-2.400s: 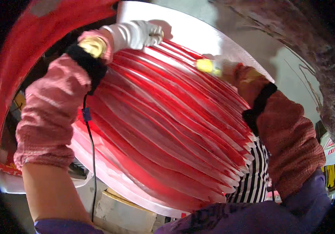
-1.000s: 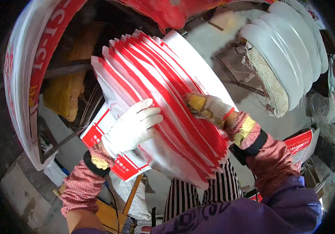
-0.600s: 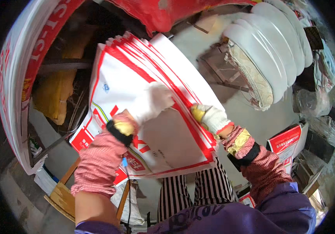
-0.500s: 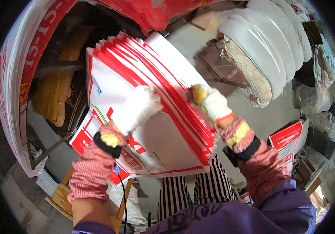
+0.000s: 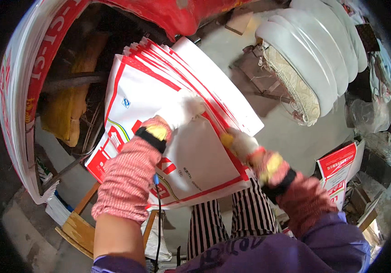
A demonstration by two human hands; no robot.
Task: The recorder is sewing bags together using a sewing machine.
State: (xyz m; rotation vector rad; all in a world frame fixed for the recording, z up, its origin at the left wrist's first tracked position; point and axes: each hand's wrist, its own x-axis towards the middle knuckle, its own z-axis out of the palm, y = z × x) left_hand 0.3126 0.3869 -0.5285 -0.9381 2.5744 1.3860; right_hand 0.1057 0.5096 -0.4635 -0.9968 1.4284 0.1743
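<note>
A fanned stack of white plastic sacks (image 5: 159, 73) with red borders lies in front of me, its layered edges toward the far right. My left hand (image 5: 184, 109), in a white glove, is closed over the top sack near its right-hand red border, and its fingers appear to pinch the sack. Against the right edge of the stack is my right hand (image 5: 243, 143), in a white glove with yellow at the fingers. Its fingers are curled and slightly blurred, and what they hold is hidden. Pink checked sleeve covers (image 5: 129, 168) wrap both forearms.
A tall pile of red and white sacks (image 5: 15, 113) curves along the left. At the far right stands a big white padded roll (image 5: 313, 50). More printed sacks (image 5: 336, 168) lean at right. A wooden stool (image 5: 79, 232) and a dark cable (image 5: 159, 227) are near my left arm.
My left hand has slid right and slightly away across the top sack. My right hand has come down along the stack's edge toward me. The fan of sacks has shifted at its right side.
</note>
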